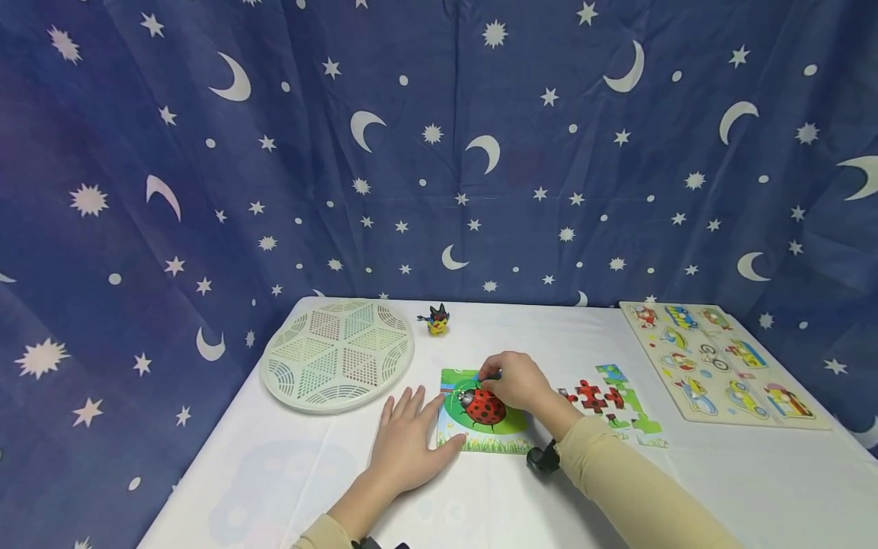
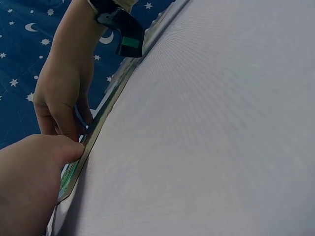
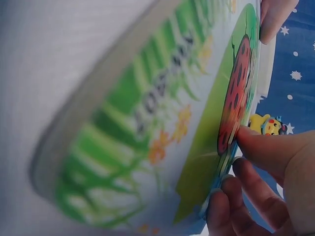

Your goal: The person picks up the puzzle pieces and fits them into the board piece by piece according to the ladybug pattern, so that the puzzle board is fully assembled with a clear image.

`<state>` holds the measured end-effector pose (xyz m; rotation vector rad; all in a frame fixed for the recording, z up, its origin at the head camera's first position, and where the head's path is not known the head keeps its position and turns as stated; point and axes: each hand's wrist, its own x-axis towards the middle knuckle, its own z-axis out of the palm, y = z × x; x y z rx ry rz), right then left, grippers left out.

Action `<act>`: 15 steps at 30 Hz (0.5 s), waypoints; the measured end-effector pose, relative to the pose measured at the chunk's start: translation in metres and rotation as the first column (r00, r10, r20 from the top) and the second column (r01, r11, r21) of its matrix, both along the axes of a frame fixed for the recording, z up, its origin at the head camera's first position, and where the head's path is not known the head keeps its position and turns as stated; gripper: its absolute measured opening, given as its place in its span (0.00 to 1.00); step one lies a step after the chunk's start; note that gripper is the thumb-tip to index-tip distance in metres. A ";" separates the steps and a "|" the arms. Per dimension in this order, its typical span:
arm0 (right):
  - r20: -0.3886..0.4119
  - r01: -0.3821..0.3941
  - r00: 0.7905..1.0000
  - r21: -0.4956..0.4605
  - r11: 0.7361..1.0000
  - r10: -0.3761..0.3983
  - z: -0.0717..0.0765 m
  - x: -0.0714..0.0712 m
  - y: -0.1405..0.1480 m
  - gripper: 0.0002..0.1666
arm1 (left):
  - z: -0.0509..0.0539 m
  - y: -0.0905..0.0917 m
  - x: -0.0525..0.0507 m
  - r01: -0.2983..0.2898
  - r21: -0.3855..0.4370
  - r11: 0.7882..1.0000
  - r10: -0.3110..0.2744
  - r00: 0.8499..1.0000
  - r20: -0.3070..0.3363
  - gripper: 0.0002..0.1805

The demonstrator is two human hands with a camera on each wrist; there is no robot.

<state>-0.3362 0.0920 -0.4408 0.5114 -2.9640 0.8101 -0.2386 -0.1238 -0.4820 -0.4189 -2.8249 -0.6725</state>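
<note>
A ladybug puzzle board point(image 1: 483, 442) lies in the middle of the white table, its picture bordered by grass and flowers. My left hand point(image 1: 410, 446) rests at the board's left side, fingers extended, with the thumb point(image 2: 71, 149) touching its edge. Over the board's upper part, my right hand point(image 1: 516, 381) pinches what looks like a small puzzle piece, mostly hidden by the fingers. In the right wrist view the thumb point(image 3: 258, 147) meets the picture beside the red ladybug point(image 3: 236, 93). Several loose puzzle pieces point(image 1: 591, 396), red-black and green, lie right of the board.
A round pale lattice board point(image 1: 338, 354) lies at the back left. Near it stands a small yellow figure point(image 1: 437, 320). A wooden peg puzzle point(image 1: 720, 366) with vehicle pictures lies at the right. A blue star-and-moon curtain point(image 1: 439, 152) hangs behind the table.
</note>
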 end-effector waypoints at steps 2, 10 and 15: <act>-0.006 0.004 1.000 0.002 1.000 -0.004 -0.001 0.000 0.001 0.06 | 0.001 0.000 0.000 0.005 0.005 1.000 -0.005 1.000 -0.001 0.42; -0.011 0.006 1.000 -0.068 0.998 -0.006 -0.002 0.003 0.015 0.04 | 0.000 0.001 0.001 0.014 0.007 1.000 -0.014 1.000 0.004 0.42; 0.013 0.042 0.999 -0.090 0.995 -0.041 0.003 0.000 0.029 0.03 | 0.000 0.000 0.000 0.002 0.003 1.000 -0.002 1.000 0.001 0.42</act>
